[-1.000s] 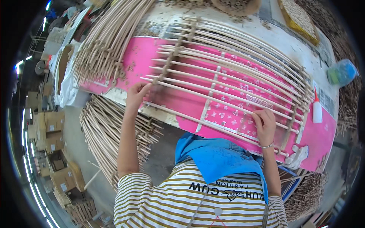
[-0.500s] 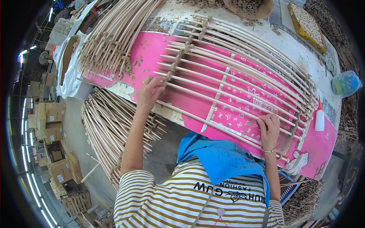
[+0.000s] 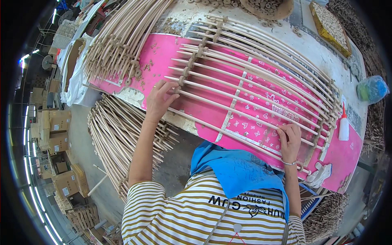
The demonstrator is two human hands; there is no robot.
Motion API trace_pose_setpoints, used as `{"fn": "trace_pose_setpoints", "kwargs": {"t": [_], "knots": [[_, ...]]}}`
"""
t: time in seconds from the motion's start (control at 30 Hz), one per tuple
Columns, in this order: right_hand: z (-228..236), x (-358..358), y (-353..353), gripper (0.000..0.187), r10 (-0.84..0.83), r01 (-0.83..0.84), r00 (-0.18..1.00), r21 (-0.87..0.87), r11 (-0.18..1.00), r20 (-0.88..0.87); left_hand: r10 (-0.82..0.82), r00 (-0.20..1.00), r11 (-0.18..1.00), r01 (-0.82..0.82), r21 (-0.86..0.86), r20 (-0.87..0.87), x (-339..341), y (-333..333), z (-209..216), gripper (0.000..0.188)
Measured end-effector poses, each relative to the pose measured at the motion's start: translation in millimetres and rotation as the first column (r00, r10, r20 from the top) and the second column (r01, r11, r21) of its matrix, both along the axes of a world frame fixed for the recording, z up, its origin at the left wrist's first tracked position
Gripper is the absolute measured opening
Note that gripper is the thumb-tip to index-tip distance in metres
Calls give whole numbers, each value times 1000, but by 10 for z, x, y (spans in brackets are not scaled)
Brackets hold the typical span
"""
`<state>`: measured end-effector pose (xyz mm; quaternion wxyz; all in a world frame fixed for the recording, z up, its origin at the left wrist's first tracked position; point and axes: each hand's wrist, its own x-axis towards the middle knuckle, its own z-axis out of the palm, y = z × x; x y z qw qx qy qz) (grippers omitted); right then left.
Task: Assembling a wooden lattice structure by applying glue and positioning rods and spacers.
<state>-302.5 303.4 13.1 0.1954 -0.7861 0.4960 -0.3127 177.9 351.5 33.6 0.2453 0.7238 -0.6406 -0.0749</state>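
Note:
Long, thin wooden rods point(image 3: 245, 93) lie side by side across a pink patterned sheet, with small brown rings point(image 3: 185, 71) around them near both ends. At the left end of one of the nearer rods, my left hand point(image 3: 158, 100) is closed, thumb and forefinger pinched about the rod's tip beside a ring. My right hand point(image 3: 290, 141), with a bracelet at the wrist, pinches a rod toward its right part. One more rod point(image 3: 220, 125) lies nearest my body, along the table's front edge, apart from my fingers.
Bundled ringed rods point(image 3: 118, 45) lie at the far left; another bundle point(image 3: 118, 139) stands below the table edge. A bowl of rings point(image 3: 269, 10) and a yellow box point(image 3: 330, 30) sit at the back. Right are a red-tipped white glue bottle point(image 3: 344, 126) and a white glove point(image 3: 319, 175).
My left fingers have shifted very slightly at the rod's end. My right hand stays in nearly the same place, and the rods lie as before.

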Motion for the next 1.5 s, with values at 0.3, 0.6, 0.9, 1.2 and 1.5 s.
{"fn": "trace_pose_setpoints", "kwargs": {"t": [0.3, 0.6, 0.9, 1.2, 1.5], "knots": [[-19, 20, -1, 11, -35, 29, 993, -50, 998, -116, 3, 993, 995, 8, -95, 121, -34, -6, -26, 27], [246, -51, 208, 19, 6, -11, 996, -53, 999, -93, 332, 943, 939, -331, -89, -7, 632, 137, -190, 34], [254, 92, 481, 26, 225, -214, 971, 123, 969, -83, 344, 702, 897, -441, 2, 623, 1480, -160, -430, 29], [117, 126, 509, 26, 257, -244, 963, 131, 961, -87, 373, 713, 898, -439, -36, 593, 1424, -212, -392, 10], [88, 124, 553, 15, 180, -173, 983, 188, 967, -22, 413, 794, 909, -386, -157, 446, 963, 26, 75, 26]]}}
